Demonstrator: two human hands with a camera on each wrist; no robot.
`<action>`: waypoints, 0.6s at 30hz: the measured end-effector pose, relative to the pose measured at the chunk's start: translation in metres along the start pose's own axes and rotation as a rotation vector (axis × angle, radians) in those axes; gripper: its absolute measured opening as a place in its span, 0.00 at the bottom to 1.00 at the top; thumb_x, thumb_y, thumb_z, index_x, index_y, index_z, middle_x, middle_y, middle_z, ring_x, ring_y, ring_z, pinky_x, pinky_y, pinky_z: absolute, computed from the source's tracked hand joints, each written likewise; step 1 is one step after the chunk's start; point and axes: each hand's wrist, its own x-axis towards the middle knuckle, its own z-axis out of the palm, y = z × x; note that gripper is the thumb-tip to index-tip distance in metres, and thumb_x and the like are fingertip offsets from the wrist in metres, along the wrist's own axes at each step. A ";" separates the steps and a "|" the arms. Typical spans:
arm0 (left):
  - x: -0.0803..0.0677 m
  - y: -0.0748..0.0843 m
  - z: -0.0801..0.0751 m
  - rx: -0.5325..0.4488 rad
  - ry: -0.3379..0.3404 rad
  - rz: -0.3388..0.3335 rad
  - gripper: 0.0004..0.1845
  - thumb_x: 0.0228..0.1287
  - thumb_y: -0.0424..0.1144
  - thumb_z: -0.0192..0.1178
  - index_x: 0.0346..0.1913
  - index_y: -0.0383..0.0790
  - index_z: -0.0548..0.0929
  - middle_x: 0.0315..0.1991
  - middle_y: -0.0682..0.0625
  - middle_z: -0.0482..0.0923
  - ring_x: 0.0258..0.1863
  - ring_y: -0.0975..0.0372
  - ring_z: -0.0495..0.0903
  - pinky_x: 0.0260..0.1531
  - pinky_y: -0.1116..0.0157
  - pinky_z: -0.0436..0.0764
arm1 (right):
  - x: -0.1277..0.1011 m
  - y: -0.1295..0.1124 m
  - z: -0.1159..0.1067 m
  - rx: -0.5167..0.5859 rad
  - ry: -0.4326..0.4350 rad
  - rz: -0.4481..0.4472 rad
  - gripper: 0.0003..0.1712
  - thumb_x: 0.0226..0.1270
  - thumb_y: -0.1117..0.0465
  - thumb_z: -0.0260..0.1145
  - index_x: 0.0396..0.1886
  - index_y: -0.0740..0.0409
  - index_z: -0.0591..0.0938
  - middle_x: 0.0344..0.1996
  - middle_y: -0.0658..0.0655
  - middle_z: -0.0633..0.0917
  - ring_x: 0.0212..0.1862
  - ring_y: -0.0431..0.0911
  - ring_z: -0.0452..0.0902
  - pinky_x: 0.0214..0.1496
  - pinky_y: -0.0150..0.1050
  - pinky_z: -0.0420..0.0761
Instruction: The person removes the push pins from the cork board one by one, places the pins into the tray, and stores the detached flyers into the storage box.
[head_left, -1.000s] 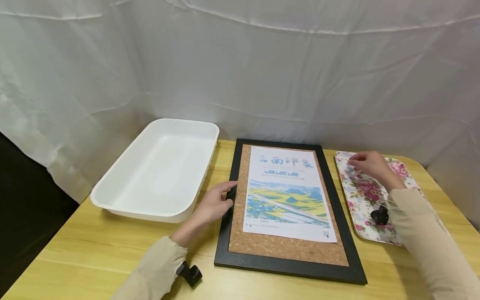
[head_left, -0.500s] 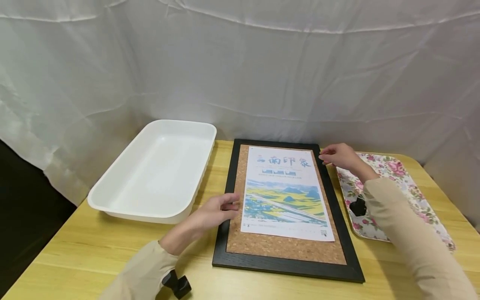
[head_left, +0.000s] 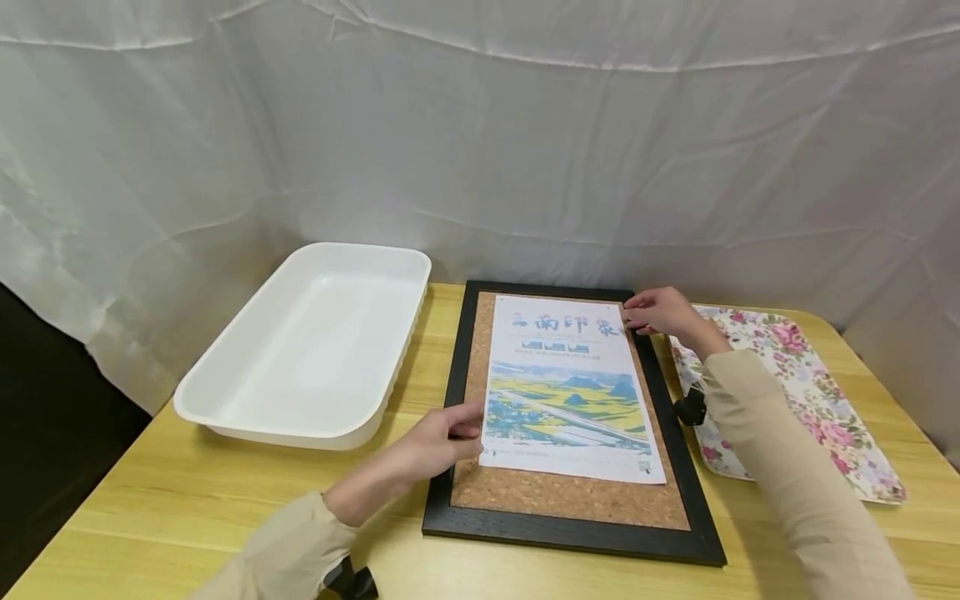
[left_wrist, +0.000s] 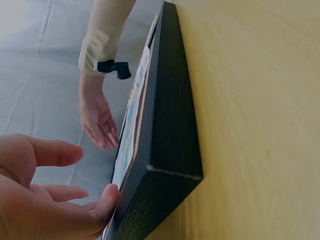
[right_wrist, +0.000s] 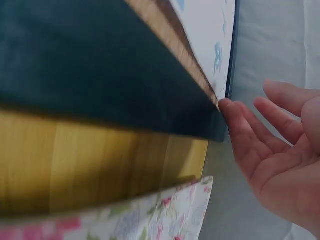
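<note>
Poster inside cork-backed frame

You see a pale wooden worktop, and a creased white sheet hangs behind it as the wall.

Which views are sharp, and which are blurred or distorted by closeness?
Head view: sharp, evenly lit, poster legible. Left wrist view: black frame steeply foreshortened, left hand soft. Right wrist view: frame edge dark and blurred, right hand slightly soft.
</note>
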 end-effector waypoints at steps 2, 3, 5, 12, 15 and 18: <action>0.000 0.000 0.001 0.003 -0.006 0.001 0.31 0.69 0.29 0.55 0.73 0.31 0.59 0.64 0.39 0.67 0.59 0.50 0.68 0.56 0.54 0.73 | 0.002 -0.001 0.002 0.009 0.011 0.000 0.22 0.73 0.63 0.59 0.58 0.77 0.73 0.53 0.75 0.76 0.50 0.62 0.78 0.52 0.51 0.79; 0.000 0.000 0.001 0.007 -0.006 0.004 0.31 0.69 0.29 0.55 0.73 0.31 0.59 0.63 0.39 0.67 0.59 0.50 0.69 0.55 0.54 0.74 | 0.002 -0.001 0.003 0.010 0.022 0.001 0.22 0.72 0.63 0.59 0.57 0.76 0.73 0.52 0.74 0.76 0.50 0.62 0.77 0.52 0.50 0.80; 0.001 0.000 0.002 0.018 -0.005 0.009 0.31 0.68 0.28 0.56 0.72 0.31 0.60 0.62 0.39 0.68 0.56 0.51 0.70 0.52 0.56 0.75 | 0.005 -0.002 0.006 0.010 0.056 0.023 0.20 0.71 0.62 0.61 0.55 0.73 0.76 0.50 0.71 0.78 0.49 0.59 0.79 0.50 0.48 0.81; 0.002 0.002 0.006 0.024 0.013 0.012 0.31 0.66 0.27 0.57 0.71 0.33 0.64 0.58 0.40 0.71 0.55 0.50 0.70 0.50 0.57 0.76 | 0.009 -0.005 0.010 0.075 0.091 0.079 0.22 0.69 0.59 0.63 0.55 0.71 0.77 0.50 0.69 0.78 0.47 0.54 0.80 0.48 0.43 0.82; 0.003 0.001 0.007 -0.002 0.017 0.016 0.30 0.67 0.27 0.56 0.71 0.32 0.63 0.62 0.37 0.69 0.60 0.47 0.68 0.54 0.54 0.75 | 0.008 -0.007 0.010 0.137 0.054 0.086 0.25 0.72 0.60 0.60 0.60 0.74 0.72 0.55 0.72 0.74 0.54 0.58 0.76 0.53 0.44 0.79; 0.004 -0.001 0.009 -0.018 0.026 0.029 0.30 0.66 0.26 0.56 0.71 0.30 0.64 0.63 0.35 0.68 0.62 0.45 0.67 0.55 0.53 0.74 | 0.007 -0.007 0.011 0.226 0.010 0.105 0.27 0.74 0.62 0.56 0.65 0.77 0.65 0.60 0.74 0.70 0.60 0.61 0.69 0.59 0.47 0.75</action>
